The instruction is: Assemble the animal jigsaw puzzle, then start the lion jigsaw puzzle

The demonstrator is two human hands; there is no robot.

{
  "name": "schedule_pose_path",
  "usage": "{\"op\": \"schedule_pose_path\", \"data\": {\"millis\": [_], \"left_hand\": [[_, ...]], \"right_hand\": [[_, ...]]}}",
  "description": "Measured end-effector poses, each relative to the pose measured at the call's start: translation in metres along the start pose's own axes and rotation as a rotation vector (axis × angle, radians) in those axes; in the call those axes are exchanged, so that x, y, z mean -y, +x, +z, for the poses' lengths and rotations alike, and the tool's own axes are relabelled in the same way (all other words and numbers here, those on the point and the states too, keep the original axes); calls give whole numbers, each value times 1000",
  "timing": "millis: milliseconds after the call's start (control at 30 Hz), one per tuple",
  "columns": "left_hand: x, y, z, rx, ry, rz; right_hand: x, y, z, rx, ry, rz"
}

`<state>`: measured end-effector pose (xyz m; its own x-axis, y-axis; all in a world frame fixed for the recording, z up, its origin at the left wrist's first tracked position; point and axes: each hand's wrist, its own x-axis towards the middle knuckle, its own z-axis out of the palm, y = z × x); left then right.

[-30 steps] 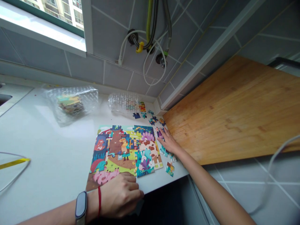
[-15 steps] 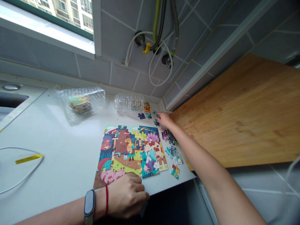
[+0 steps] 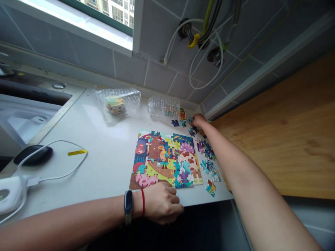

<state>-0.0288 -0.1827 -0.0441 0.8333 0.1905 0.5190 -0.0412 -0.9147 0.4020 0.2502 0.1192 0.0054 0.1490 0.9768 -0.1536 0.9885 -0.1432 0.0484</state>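
Observation:
A partly assembled jigsaw puzzle (image 3: 157, 170) with farm animals lies on the white counter, with some pieces resting on top of its picture. My left hand (image 3: 163, 202) is curled into a loose fist at the counter's front edge, by the puzzle's lower border; its palm is hidden. At the far right corner, my right hand (image 3: 198, 120) pinches a small teal jigsaw piece (image 3: 191, 119). Close by lie a dark blue piece (image 3: 175, 123) and some joined dark pieces (image 3: 193, 131). Further loose teal pieces (image 3: 209, 167) lie right of the puzzle, partly beside my forearm.
Two clear plastic bags stand at the back, one with a stack of pieces (image 3: 115, 106), one bubble-wrap bag (image 3: 164, 108). A wooden board (image 3: 288, 150) borders the right side. Left are a white cable (image 3: 61, 177), a black mouse (image 3: 34, 155) and a sink (image 3: 34, 99).
The view has swung left, so the counter scene sits further right and more of the sink, mouse and cable shows. Both hands stay at about the same places on the counter.

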Motion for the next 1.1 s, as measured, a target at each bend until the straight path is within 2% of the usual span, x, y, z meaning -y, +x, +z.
{"op": "schedule_pose_path", "data": {"millis": [167, 300, 333, 367, 433, 500, 533, 567, 600, 667, 733, 767, 867, 933, 1000, 1100], "left_hand": [[-1, -1, 0, -12, 45, 25], [-2, -2, -2, -1, 78, 42], [-2, -2, -3, 8, 87, 48], [-3, -2, -3, 17, 97, 56], [-5, 0, -4, 24, 118, 83], [-8, 3, -5, 10, 138, 123], [-11, 4, -5, -2, 147, 148], [-15, 5, -7, -15, 153, 171], [-20, 6, -9, -28, 156, 186], [-30, 1, -17, -61, 150, 179], [-40, -13, -30, -109, 140, 105], [-44, -24, -37, -141, 142, 43], [-50, -66, -58, -250, 178, -230], [-50, -96, -69, -322, 212, -463], [-46, -119, -75, -336, 280, -651], [-37, -137, -78, -295, 415, -809]], "right_hand": [[0, -27, -11, -127, 100, -64], [17, -80, -23, -180, 200, -194], [26, -100, -23, -165, 235, -262], [37, -122, -21, -105, 324, -390], [64, -169, -15, 104, 505, -644], [92, -212, -4, 309, 631, -774], [105, -230, 2, 373, 656, -820], [115, -244, 8, 393, 668, -851], [122, -255, 12, 359, 662, -880], [128, -271, 20, 178, 634, -879], [123, -284, 26, 24, 609, -810], [118, -291, 28, -6, 604, -762], [109, -315, 40, 14, 592, -644], [109, -329, 49, -10, 597, -587], [114, -337, 57, -60, 616, -534], [122, -340, 63, -106, 653, -474]]}}
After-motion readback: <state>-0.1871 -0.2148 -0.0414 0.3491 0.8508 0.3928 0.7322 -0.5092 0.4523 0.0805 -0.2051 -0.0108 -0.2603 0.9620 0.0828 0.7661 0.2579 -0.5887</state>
